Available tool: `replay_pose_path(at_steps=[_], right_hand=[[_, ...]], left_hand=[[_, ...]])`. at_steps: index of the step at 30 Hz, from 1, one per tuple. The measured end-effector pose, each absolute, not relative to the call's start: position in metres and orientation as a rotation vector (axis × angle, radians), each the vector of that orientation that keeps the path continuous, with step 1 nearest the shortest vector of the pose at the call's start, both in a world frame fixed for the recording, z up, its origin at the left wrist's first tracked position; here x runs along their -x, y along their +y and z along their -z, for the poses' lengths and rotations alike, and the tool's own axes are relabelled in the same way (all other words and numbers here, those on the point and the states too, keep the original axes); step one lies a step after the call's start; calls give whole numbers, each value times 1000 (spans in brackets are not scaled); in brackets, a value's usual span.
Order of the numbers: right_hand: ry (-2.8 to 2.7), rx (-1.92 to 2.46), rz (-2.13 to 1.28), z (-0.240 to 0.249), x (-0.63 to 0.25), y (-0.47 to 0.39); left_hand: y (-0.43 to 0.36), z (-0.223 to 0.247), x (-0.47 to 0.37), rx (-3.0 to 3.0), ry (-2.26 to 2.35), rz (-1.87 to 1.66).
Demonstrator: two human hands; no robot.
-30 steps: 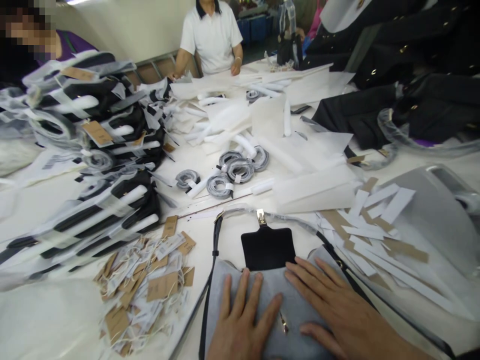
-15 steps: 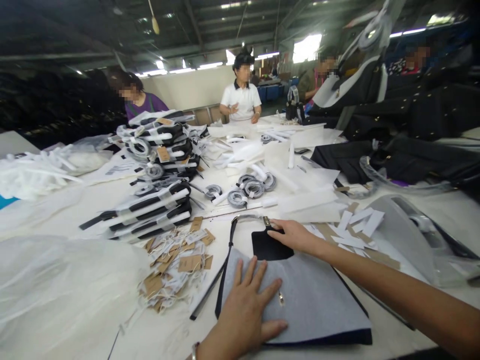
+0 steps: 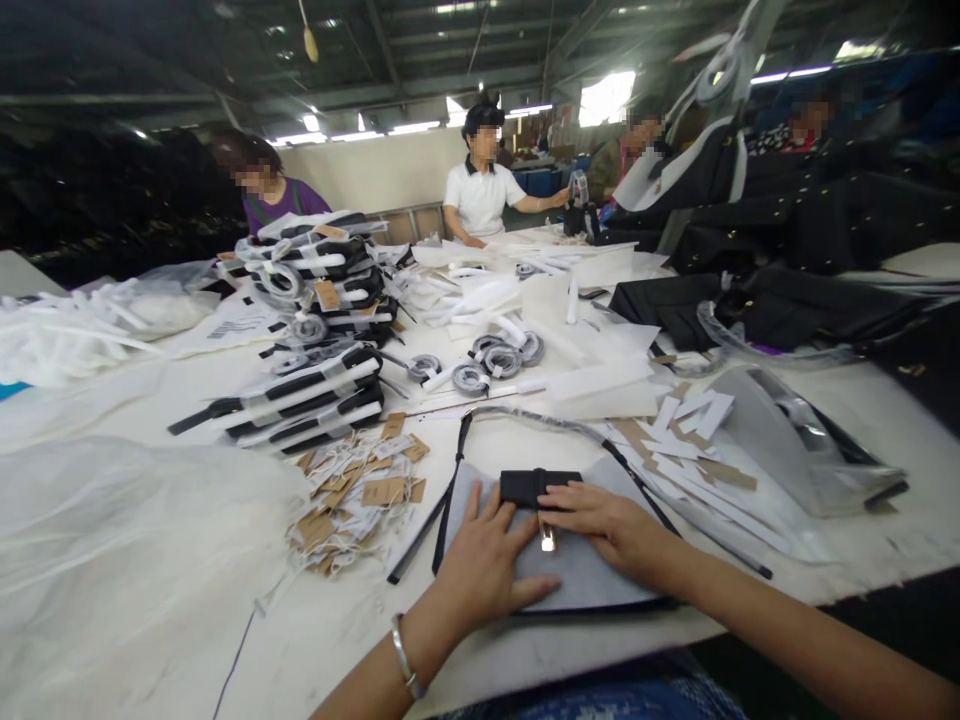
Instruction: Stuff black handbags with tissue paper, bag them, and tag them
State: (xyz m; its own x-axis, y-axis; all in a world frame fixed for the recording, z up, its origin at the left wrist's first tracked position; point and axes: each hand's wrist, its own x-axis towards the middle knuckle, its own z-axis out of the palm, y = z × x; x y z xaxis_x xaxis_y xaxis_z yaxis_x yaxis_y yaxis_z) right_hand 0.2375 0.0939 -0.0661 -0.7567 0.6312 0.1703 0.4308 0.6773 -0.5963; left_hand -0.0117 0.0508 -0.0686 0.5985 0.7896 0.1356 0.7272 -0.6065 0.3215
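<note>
A black handbag with a grey sheet (image 3: 600, 582) over its front lies before me on the table. Its black flap (image 3: 517, 487) is now folded over the sheet, with a shiny metal clasp piece (image 3: 548, 537) just below. My left hand (image 3: 484, 560) rests flat on the sheet's left side, fingers spread, fingertips at the flap's lower edge. From the right, my right hand (image 3: 607, 525) lays its stretched fingers across the flap and beside the clasp; its thumb is hidden. The wrapped shoulder strap (image 3: 536, 412) loops behind the bag.
Brown and white hang tags (image 3: 360, 500) are heaped left of the bag. Behind them stand stacked black bags (image 3: 322, 390) with wrapped straps. Coiled straps (image 3: 499, 358) lie farther back. Paper strips (image 3: 694, 420) and a plastic-covered bag (image 3: 806, 440) are at right. Co-workers (image 3: 482, 190) stand across the table.
The flap has come down toward me over the grey sheet. My right hand has moved nearer with it and its fingers have laid out. The co-worker in white has reached sideways.
</note>
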Motion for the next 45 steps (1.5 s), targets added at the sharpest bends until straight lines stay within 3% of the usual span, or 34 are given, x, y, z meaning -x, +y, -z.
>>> replay_pose_path(at_steps=[10, 18, 26, 35, 45], right_hand=[[-2610, 779, -628, 85, -243, 89], [-2608, 684, -501, 67, -233, 86], [-2772, 652, -466, 62, -215, 101], [-2769, 966, -382, 76, -205, 87], [-2856, 1004, -353, 64, -198, 80]], left_hand=[[30, 75, 13, -2842, 1262, -618], [27, 65, 6, -2931, 1008, -304], [29, 70, 6, -2916, 1044, -265], [24, 76, 3, -2952, 1090, -326], [21, 79, -1, -2930, 1111, -416]])
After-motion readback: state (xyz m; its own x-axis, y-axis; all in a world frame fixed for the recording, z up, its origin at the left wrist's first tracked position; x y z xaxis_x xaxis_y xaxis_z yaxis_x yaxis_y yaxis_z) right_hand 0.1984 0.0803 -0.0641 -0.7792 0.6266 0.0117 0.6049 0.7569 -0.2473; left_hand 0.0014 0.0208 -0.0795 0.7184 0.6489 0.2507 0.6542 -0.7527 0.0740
